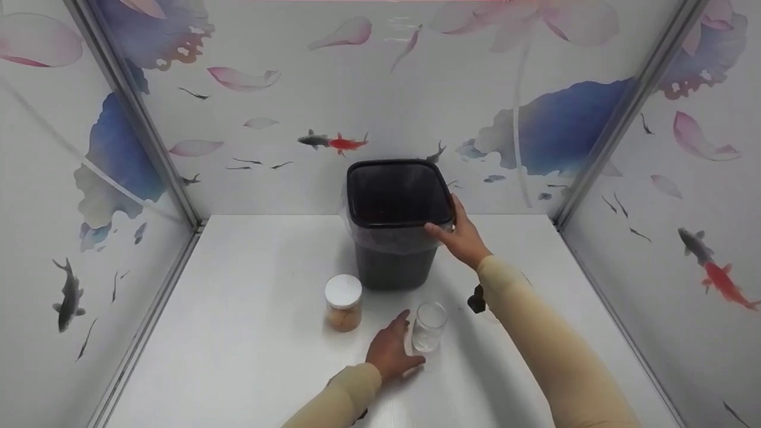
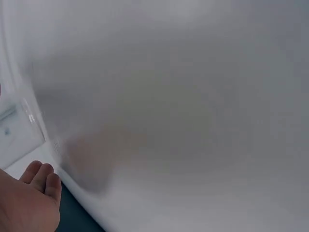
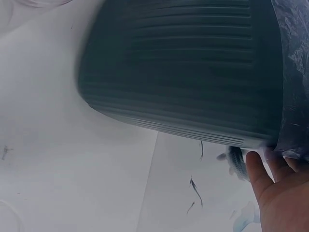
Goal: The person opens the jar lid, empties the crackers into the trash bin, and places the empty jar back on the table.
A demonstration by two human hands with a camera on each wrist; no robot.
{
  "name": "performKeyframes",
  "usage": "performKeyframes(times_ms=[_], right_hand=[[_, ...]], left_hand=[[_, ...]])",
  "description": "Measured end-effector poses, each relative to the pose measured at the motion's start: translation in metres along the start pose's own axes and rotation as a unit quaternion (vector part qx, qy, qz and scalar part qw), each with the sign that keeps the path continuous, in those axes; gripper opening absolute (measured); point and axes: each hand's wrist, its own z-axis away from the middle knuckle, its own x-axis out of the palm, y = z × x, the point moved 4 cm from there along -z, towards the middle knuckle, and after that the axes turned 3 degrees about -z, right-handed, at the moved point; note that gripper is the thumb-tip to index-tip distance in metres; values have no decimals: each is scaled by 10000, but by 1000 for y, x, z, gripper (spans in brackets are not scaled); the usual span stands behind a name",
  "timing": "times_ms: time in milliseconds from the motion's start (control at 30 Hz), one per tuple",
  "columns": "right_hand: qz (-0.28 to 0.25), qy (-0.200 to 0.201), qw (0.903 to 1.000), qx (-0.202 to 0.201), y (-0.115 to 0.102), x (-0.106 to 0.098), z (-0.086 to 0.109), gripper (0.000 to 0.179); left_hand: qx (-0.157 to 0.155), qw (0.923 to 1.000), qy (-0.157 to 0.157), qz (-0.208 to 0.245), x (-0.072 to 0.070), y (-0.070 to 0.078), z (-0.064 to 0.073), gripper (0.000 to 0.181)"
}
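Note:
A dark square trash bin (image 1: 395, 267), lined with a clear plastic bag (image 1: 380, 236), stands at the back middle of the white table. My right hand (image 1: 464, 241) holds its front right corner, thumb on the front rim and fingers along the right side. In the right wrist view those fingers (image 3: 263, 176) lie against the ribbed bin (image 3: 183, 72) beside the bag (image 3: 297, 72). Below the bin, my left hand (image 1: 392, 351) is spread beside a clear glass jar (image 1: 429, 330), thumb and fingers apart. The left hand (image 2: 36, 203) shows at the left wrist view's lower left.
Left of the glass jar stands a white-lidded jar (image 1: 343, 309) with tan contents. Printed panels (image 1: 267, 178) wall in the table (image 1: 250, 321) at the back and both sides, with metal strips (image 1: 140, 125) at the corners.

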Motion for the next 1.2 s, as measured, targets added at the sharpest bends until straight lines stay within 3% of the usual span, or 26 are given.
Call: performKeyframes(times_ms=[133,233,333,433,533,600,667,767,1000,1200], right_hand=[[-70,-14,10000,-7,0,0,1,109],[-54,-4,10000,-23,0,0,0,109],[-30,31,10000,-10,0,0,-1,109],[0,47,10000,-40,-2,0,-2,108],[1,37,9999,-100,-3,1,-2,106],[2,30,10000,-89,-3,1,-2,106],[-8,5,10000,-55,-2,2,-2,108],[19,-25,10000,-5,0,3,-2,109],[23,-30,10000,-33,0,2,-2,109],[81,-2,10000,-29,1,2,-2,108]], left_hand=[[410,9979,172,-462,-20,-10,19,87],[737,9918,716,-766,-42,-22,35,67],[867,9808,1455,-966,-68,-37,47,51],[611,9690,2187,-973,-97,-56,53,44],[-125,9628,2594,-745,-120,-76,55,47],[-733,9628,2559,-463,-129,-90,56,56],[-1312,9635,2332,-137,-133,-102,55,69],[-1831,9654,1842,243,-134,-112,51,87],[-1969,9722,1156,517,-128,-112,33,110],[-1891,9754,988,556,-118,-112,21,118]])
